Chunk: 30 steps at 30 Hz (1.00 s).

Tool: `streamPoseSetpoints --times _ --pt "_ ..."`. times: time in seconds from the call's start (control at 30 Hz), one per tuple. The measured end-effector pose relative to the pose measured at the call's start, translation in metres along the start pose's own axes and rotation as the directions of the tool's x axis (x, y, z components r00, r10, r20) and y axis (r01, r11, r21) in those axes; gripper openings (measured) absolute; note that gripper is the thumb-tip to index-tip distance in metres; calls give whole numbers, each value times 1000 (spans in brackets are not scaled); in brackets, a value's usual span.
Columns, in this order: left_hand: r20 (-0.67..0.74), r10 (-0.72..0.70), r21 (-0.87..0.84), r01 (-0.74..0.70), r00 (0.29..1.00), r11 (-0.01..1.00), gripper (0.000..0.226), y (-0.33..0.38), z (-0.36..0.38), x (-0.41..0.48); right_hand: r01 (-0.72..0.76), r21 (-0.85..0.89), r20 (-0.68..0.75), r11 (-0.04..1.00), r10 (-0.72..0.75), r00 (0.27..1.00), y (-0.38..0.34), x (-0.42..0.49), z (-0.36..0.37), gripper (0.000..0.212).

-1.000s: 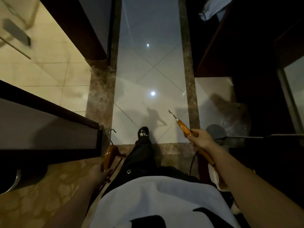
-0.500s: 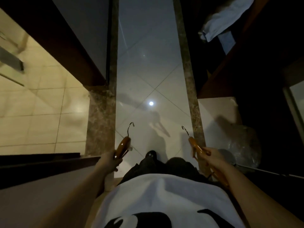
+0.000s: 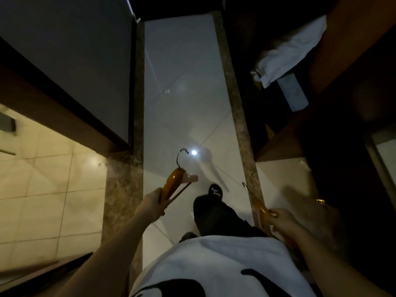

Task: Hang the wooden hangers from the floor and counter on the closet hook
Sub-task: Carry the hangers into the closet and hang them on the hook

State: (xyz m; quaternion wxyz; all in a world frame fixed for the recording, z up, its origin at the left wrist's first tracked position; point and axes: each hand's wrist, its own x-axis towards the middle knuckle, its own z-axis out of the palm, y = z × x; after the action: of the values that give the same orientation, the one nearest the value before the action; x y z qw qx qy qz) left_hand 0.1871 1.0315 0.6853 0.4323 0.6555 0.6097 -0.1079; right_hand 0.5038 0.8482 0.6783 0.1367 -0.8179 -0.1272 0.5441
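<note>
Nearby, the left grip (image 3: 153,203) at 7 o'clock curls round a wooden hanger (image 3: 173,182) pointing toward 12. The right grip (image 3: 282,219) at 4 o'clock clasps a second hanger (image 3: 260,207) over the tiled floor (image 3: 182,103); white cloth (image 3: 289,52) lies far at 1.

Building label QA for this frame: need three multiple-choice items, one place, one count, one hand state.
1. Where is the white cloth?
A. On floor tiles
B. On the shirt
C. Upper right, amid dark wood furniture

2. How many wooden hangers show?
A. One
B. Two
C. Four

3. The left hand is:
A. gripping a hanger
B. open, empty
C. flat on a wall

Answers:
C: it lies amid dark wood, upper right.
B: left hanger, plus right hanger in the right hand.
A: fingers curl round its hanger.
</note>
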Motion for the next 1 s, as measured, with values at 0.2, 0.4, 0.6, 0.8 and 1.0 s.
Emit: streamPoseSetpoints --times 0.2,0.4,0.6,0.8,1.0 --pt "12 -131 20 131 991 991 23 21 -42 45 138 -51 29 989 -136 990 -134 61 -46 55" --pt "-19 -241 -54 239 970 969 29 30 -82 93 287 -168 109 943 -272 956 -254 114 -78 41" --pt "-31 -251 -113 246 968 963 23 44 -138 166 333 -122 77 935 -326 942 -352 151 -84 46" --pt "53 -152 -39 155 987 987 24 90 -212 271 194 -17 9 981 -194 981 -397 188 -83 42" --pt "132 41 138 -59 990 989 16 169 -290 375 42 73 -45 996 -39 998 -412 206 -85 38"
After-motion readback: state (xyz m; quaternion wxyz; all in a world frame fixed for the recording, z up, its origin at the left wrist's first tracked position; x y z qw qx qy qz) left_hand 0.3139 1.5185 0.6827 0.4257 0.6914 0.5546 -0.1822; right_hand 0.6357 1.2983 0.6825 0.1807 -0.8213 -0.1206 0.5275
